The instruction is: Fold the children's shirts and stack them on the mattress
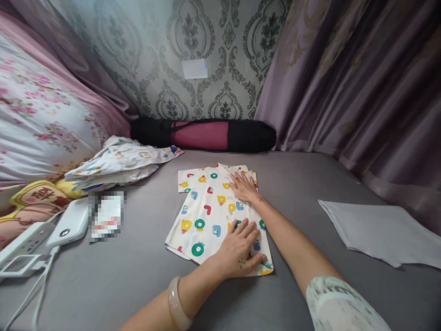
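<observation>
A small short-sleeved shirt [206, 209], white with colourful printed shapes, lies spread on the grey bed sheet [138, 266]. My left hand [241, 248], with a pale bangle [177, 303] on its wrist, rests flat on the lower right part of the shirt, fingers spread. Farther up, my right hand [243, 186] lies flat near the collar and the right sleeve, its fingers stretched out. The right sleeve is partly covered by that hand. Neither hand grips the cloth.
At left are a pile of printed clothes [117, 161], a white power bank [70, 220], a power strip [24, 243] with cables and a blurred packet [108, 216]. A black and maroon roll bag [203, 135] lies along the wall. Folded grey cloth [379, 232] is at right.
</observation>
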`<state>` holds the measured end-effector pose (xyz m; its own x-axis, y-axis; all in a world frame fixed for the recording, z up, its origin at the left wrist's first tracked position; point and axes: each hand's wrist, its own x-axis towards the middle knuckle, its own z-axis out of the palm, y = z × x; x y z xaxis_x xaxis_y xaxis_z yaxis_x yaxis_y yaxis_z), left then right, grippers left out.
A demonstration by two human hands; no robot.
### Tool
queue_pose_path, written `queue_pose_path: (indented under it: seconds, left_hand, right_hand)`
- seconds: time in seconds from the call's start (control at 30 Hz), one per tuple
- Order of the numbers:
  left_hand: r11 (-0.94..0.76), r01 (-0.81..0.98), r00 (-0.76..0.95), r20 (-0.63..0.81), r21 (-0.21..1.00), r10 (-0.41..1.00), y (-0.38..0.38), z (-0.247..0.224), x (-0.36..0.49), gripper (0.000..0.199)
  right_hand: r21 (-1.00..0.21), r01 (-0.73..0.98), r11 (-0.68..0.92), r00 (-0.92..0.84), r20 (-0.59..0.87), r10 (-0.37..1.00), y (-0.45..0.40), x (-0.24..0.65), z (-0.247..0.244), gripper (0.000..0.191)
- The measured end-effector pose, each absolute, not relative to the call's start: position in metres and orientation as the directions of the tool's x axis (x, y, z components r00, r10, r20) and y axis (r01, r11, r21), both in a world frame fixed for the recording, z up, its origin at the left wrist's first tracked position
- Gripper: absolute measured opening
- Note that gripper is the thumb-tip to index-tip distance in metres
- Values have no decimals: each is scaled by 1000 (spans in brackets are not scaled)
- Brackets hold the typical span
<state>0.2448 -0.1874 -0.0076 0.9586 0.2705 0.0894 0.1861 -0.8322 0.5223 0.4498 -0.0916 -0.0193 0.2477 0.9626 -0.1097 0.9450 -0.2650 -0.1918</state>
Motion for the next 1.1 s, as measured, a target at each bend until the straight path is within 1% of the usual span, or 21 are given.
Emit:
queue_pose_path:
  seconds: [0.07,0.13,0.2,0.27,0.37,0.53,0.67,0.7,0.77,0.87,0.97,1.1]
  left_hand:
    - [-823,201,951,97,531,295,-187,-5,245,64]
    - [-821,221,940,110,527,323,-186,-4,245,64]
    - [-826,238,934,113,512,339,-185,-5,246,68]
    - [-830,251,935,97,499,341,-183,-7,245,73]
    - [-827,261,938,70,498,339,-181,-10,245,77]
    - [-823,268,938,61,501,342,-181,-11,245,79]
    - [-830,255,940,75,496,333,-180,-9,245,76]
    - [-831,253,940,79,495,333,-180,-9,245,75]
    - [-832,253,938,87,494,337,-180,-7,245,72]
    - [-825,254,934,94,504,345,-180,-5,245,69]
    - [-819,260,932,90,512,352,-180,-3,245,69]
    - [-817,264,934,76,513,349,-179,-3,245,70]
  right_hand:
    - [-210,943,-260,239,-120,964,-89,454,-15,65]
    - [-197,943,-267,260,-62,964,-85,459,-13,64]
    - [-159,941,-298,304,16,953,-81,464,-14,64]
    - [-129,934,-332,340,46,939,-77,468,-19,67]
    - [-123,925,-361,367,38,929,-70,472,-28,71]
    - [-132,925,-355,364,47,930,-65,478,-35,71]
    - [-134,913,-385,385,-26,923,-66,476,-28,72]
    - [-131,913,-386,386,-23,922,-66,473,-25,71]
    - [-118,933,-340,346,30,938,-64,463,-20,68]
    - [-99,982,-164,173,91,981,-57,443,-15,64]
    - [-100,994,-37,42,53,998,-43,431,-14,64]
    - [-109,994,-20,20,2,1000,-27,432,-18,65]
